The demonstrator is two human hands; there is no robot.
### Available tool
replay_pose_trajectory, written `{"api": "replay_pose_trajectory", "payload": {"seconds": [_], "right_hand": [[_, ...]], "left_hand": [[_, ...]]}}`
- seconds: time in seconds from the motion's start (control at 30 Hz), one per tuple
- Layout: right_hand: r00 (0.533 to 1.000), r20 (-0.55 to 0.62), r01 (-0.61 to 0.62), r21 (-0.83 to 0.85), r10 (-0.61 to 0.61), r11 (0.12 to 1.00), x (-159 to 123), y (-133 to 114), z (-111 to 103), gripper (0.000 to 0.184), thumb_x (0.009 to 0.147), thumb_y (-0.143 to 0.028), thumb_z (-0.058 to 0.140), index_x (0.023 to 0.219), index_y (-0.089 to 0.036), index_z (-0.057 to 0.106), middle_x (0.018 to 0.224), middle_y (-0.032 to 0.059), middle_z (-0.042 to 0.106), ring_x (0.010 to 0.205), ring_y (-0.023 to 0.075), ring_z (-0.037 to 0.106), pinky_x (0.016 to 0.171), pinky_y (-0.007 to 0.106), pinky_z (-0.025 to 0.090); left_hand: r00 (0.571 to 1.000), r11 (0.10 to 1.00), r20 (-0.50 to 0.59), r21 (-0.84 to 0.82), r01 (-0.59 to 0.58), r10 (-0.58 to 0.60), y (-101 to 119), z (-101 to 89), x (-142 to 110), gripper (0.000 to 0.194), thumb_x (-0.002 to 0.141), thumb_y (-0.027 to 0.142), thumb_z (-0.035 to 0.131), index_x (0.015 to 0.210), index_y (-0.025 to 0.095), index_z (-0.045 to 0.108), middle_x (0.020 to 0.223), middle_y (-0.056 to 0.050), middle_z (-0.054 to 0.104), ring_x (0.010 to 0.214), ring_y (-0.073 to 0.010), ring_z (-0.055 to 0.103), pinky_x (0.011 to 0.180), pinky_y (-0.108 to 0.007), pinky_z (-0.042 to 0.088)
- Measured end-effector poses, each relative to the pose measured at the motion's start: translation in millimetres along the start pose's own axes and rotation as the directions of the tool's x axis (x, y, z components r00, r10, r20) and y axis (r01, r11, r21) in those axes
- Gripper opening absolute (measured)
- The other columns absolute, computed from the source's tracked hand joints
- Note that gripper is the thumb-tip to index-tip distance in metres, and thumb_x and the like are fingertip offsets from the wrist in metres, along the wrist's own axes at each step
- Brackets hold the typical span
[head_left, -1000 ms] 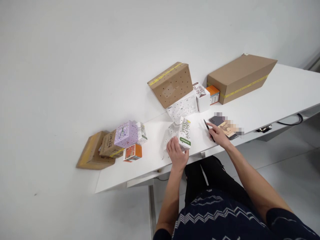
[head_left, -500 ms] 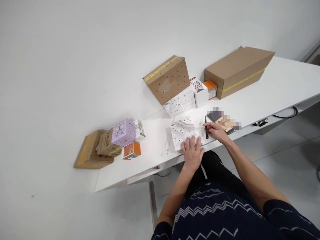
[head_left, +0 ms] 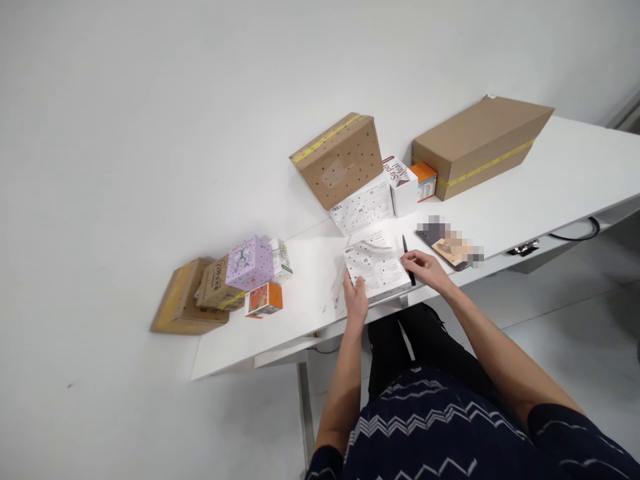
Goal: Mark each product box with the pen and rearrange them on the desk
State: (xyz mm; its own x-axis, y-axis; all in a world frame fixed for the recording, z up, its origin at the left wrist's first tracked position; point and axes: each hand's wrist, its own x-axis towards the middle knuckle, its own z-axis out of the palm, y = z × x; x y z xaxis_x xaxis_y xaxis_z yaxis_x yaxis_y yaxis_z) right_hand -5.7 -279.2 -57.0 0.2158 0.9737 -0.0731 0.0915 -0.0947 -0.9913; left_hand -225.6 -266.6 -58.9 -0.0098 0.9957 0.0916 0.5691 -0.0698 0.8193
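A white printed box [head_left: 376, 267] lies flat near the front edge of the white table [head_left: 550, 180]. My left hand [head_left: 356, 298] grips its left front corner, fingers curled on it. My right hand [head_left: 423, 267] rests at the box's right side and pinches a black pen [head_left: 407, 257] that points away from me. A dark phone [head_left: 445, 245] lies just right of that hand.
Behind stand a perforated brown carton [head_left: 340, 159], a white printed box [head_left: 363, 208], a white "Super Meal" carton [head_left: 403, 183], a small orange box [head_left: 425, 180] and a long brown carton [head_left: 480, 143]. At the left sit a lilac box [head_left: 249, 261], orange box [head_left: 264, 299] and brown boxes [head_left: 187, 300].
The upright "Super Meal" box was laid flat on the table. My left hand slid from its front to its left corner. My right hand brought the pen beside the box.
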Motion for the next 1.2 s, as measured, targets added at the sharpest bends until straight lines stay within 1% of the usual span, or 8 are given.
{"api": "replay_pose_trajectory", "payload": {"seconds": [0.13,0.4,0.53,0.77,0.87,0.97,1.1,1.2], "right_hand": [[0.999,-0.032,0.016,0.045,-0.015,0.999,-1,5,-1,0.027,0.074,-0.047,0.065,0.079,-0.02,0.066,0.068,-0.0012,0.056,0.062,0.0126,0.046,0.059,0.026,0.035],[0.997,-0.07,0.021,0.112,-0.013,0.993,2,11,-5,0.03,0.072,-0.047,0.068,0.084,-0.02,0.066,0.067,-0.0017,0.052,0.063,0.0123,0.044,0.058,0.026,0.034],[0.998,-0.069,-0.007,0.108,0.014,0.994,1,7,-3,0.032,0.071,-0.048,0.067,0.089,-0.02,0.065,0.065,-0.0025,0.052,0.061,0.0121,0.043,0.056,0.026,0.033],[0.996,-0.08,-0.021,0.069,0.026,0.997,-1,2,-4,0.034,0.071,-0.048,0.066,0.091,-0.02,0.065,0.064,-0.0029,0.052,0.058,0.0115,0.042,0.054,0.025,0.032],[0.995,-0.091,-0.025,0.067,0.031,0.997,-1,5,-3,0.034,0.073,-0.049,0.065,0.092,-0.02,0.065,0.066,-0.0025,0.052,0.058,0.0115,0.042,0.054,0.025,0.032],[0.995,-0.101,-0.008,0.061,0.014,0.998,-1,8,-2,0.033,0.074,-0.048,0.064,0.092,-0.021,0.065,0.068,-0.0021,0.053,0.059,0.0114,0.042,0.053,0.025,0.032],[0.995,-0.101,0.014,0.07,-0.007,0.997,1,9,0,0.033,0.074,-0.049,0.064,0.092,-0.021,0.066,0.07,-0.0016,0.055,0.058,0.0116,0.044,0.053,0.025,0.033],[0.994,-0.107,0.021,0.064,-0.014,0.998,1,10,-1,0.032,0.073,-0.049,0.065,0.089,-0.021,0.066,0.073,-0.0012,0.057,0.059,0.0116,0.046,0.052,0.025,0.035]], "left_hand": [[0.999,0.971,0.029,-0.239,0.027,-0.02,5,16.4,-6,0.055,0.093,0.042,0.044,0.143,0.02,0.034,0.15,-0.012,0.039,0.14,-0.0256,0.035,0.114,-0.04,0.033],[0.992,0.948,0.03,-0.29,0.128,-0.125,10,28.2,-12,0.063,0.093,0.041,0.044,0.147,0.017,0.022,0.157,-0.014,0.024,0.146,-0.0232,0.022,0.119,-0.039,0.024],[0.993,0.943,0.014,-0.312,0.113,-0.115,11,31.6,-12,0.063,0.093,0.04,0.042,0.148,0.016,0.02,0.158,-0.014,0.021,0.146,-0.0222,0.023,0.118,-0.038,0.027],[0.997,0.969,-0.002,-0.236,0.074,-0.077,9,31.3,-11,0.06,0.094,0.039,0.041,0.147,0.019,0.022,0.155,-0.015,0.026,0.145,-0.0229,0.024,0.117,-0.041,0.029],[0.999,0.98,0.015,-0.197,0.036,-0.034,8,28.3,-11,0.051,0.095,0.04,0.039,0.143,0.022,0.034,0.149,-0.014,0.036,0.142,-0.0233,0.031,0.113,-0.042,0.035],[1.0,0.986,-0.025,-0.166,-0.008,0.004,7,30.0,-10,0.045,0.095,0.037,0.039,0.137,0.023,0.043,0.141,-0.013,0.043,0.138,-0.023,0.036,0.11,-0.042,0.039],[0.993,0.994,-0.114,-0.098,-0.055,0.044,4,37.1,-9,0.041,0.094,0.033,0.039,0.133,0.023,0.049,0.144,-0.014,0.036,0.134,-0.0242,0.039,0.103,-0.041,0.046],[0.975,0.985,-0.14,0.052,-0.164,0.17,4,34.1,-8,0.04,0.094,0.031,0.038,0.13,0.021,0.054,0.146,-0.014,0.033,0.136,-0.0269,0.036,0.107,-0.045,0.041]]}}
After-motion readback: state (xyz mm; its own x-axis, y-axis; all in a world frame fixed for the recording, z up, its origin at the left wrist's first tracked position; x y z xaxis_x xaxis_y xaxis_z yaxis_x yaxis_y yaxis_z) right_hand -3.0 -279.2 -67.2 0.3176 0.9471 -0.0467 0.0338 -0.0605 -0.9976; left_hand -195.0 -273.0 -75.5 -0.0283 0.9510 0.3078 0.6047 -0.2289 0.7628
